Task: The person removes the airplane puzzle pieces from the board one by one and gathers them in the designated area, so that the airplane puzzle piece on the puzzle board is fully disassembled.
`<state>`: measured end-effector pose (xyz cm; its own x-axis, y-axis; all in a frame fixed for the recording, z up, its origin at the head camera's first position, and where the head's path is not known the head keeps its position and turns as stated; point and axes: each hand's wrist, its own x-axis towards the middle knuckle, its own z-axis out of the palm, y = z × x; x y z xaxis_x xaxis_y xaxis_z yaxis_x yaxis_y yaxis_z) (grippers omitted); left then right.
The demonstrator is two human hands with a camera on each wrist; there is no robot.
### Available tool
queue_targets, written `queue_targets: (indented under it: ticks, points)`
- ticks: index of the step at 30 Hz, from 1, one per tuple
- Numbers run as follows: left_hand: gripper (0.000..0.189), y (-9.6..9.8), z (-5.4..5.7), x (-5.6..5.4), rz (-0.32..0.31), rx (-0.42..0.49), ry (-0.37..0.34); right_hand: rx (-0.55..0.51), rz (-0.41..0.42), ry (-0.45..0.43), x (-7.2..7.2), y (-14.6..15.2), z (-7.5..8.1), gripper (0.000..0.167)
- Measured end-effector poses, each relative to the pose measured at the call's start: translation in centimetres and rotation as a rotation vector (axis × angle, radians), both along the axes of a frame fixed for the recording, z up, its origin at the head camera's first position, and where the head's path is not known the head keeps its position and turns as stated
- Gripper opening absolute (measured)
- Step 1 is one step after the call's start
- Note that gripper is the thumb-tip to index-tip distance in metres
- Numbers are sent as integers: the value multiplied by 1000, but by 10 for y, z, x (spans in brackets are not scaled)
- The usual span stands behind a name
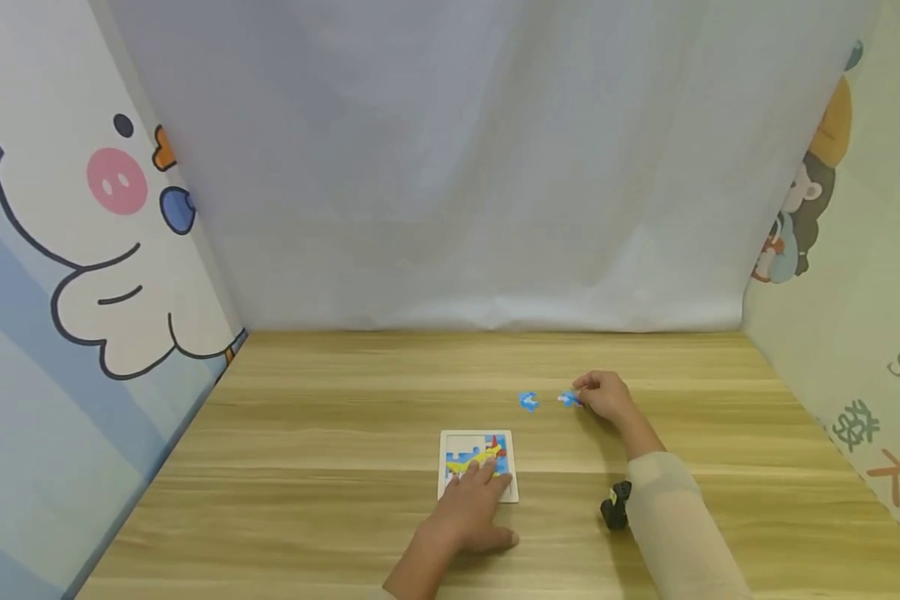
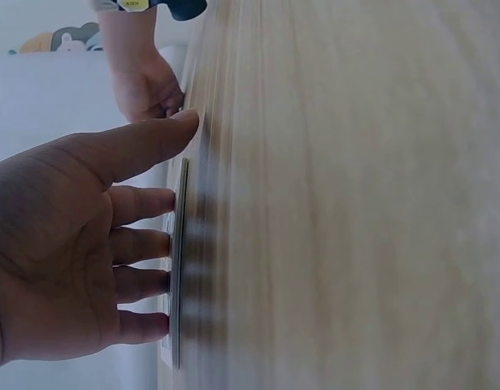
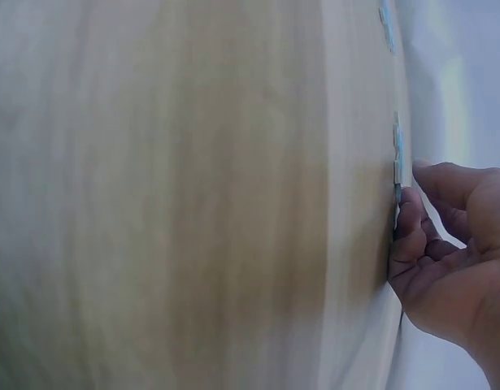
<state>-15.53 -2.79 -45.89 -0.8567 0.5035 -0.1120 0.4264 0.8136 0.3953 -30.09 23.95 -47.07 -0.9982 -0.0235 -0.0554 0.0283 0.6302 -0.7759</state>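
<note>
My left hand (image 1: 471, 510) rests with straight, spread fingers on a small white-framed jigsaw puzzle (image 1: 516, 492). In the left wrist view, the fingertips of that hand (image 2: 63, 252) touch the top of the thin puzzle board (image 2: 180, 260). Part of the blue, yellow and red picture is hidden beneath them, and a bare patch shows at the upper left. Farther back, my right hand (image 1: 606, 395) pinches the right edge of a blue-and-white puzzle piece (image 1: 567, 398) on the table. In the right wrist view, curled fingers (image 3: 410, 213) meet the piece (image 3: 398, 146).
Another blue-and-white puzzle piece (image 1: 528, 401) lies left of the right hand. A black device (image 1: 615, 506) is at the right wrist, beside the sleeve. The wooden table (image 1: 307, 433) ends at a pale curtain (image 1: 450, 208), with printed walls on both sides.
</note>
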Motion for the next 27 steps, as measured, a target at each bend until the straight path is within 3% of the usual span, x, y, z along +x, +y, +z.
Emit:
queue_targets:
  ticks: [12,20,27]
  points:
    - [73,0,0,-2,16,9,-13,-10,49,25,-1,1,1,25]
    - [73,0,1,-4,10,20,-11,-89,107,51,16,-7,13,27]
    - [73,0,3,-3,6,19,-26,-59,164,64,27,-15,24,30]
